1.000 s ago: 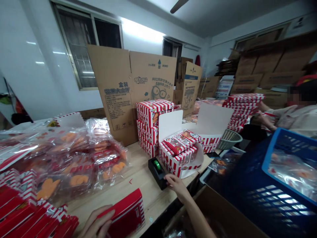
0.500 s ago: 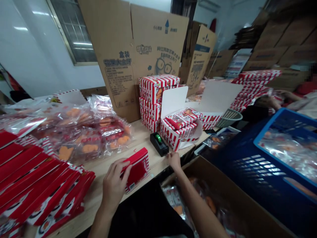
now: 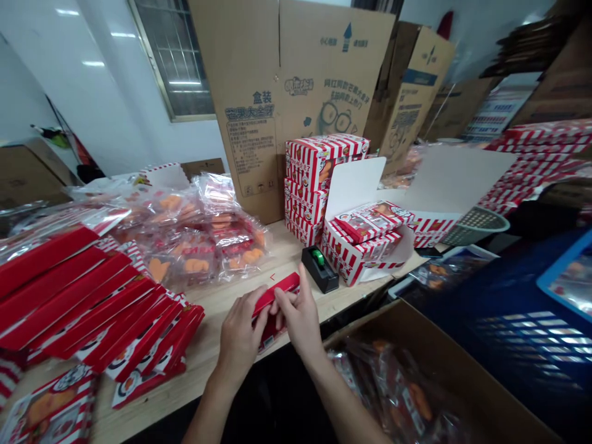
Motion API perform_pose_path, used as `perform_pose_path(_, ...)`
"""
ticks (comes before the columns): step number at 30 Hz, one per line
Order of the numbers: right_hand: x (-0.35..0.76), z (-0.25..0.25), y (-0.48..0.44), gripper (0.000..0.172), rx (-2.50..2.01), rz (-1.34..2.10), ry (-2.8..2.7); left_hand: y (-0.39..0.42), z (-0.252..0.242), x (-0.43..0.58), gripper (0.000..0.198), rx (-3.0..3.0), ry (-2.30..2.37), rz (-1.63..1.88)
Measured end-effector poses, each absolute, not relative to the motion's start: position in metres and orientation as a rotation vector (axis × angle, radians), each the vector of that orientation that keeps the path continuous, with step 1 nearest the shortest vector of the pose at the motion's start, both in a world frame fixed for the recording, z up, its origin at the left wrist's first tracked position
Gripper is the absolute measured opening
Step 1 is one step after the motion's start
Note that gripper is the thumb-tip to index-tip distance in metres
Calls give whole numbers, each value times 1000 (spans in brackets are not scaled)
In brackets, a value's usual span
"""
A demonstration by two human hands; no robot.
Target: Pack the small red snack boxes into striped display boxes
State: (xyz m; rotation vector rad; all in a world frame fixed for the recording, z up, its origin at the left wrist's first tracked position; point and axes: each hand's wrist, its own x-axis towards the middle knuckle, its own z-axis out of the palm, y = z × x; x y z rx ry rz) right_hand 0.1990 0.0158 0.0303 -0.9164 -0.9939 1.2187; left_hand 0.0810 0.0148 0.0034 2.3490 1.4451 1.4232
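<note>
A small red-and-white striped snack box stands on edge at the front of the table. My left hand grips it from the left, thumb on the near face and fingers behind. From the right, my right hand presses thumb and curled fingers against its top and near face, index finger raised. Any piece of tape under those fingertips is too small to make out. Just beyond my right hand is a black tape dispenser with a green roll. The hands hide much of the box.
Red boxes lie fanned out at left, below clear-bagged orange snacks. Striped boxes are stacked behind an open striped carton. Below the table edge at right are a cardboard box of bagged snacks and a blue crate.
My right hand has moved left from the tape dispenser onto the small box, which my left hand still holds. The view has turned left, showing more of the left side.
</note>
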Motion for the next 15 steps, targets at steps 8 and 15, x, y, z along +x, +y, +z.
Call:
perform_pose_path(8, 206, 4, 24, 98, -968, 1246, -938, 21, 17, 70, 35, 2665, 1340, 1091)
perform_pose_path(15, 239, -41, 35, 59, -1188, 1224, -1133, -1, 31, 54, 41, 2678, 1536, 793)
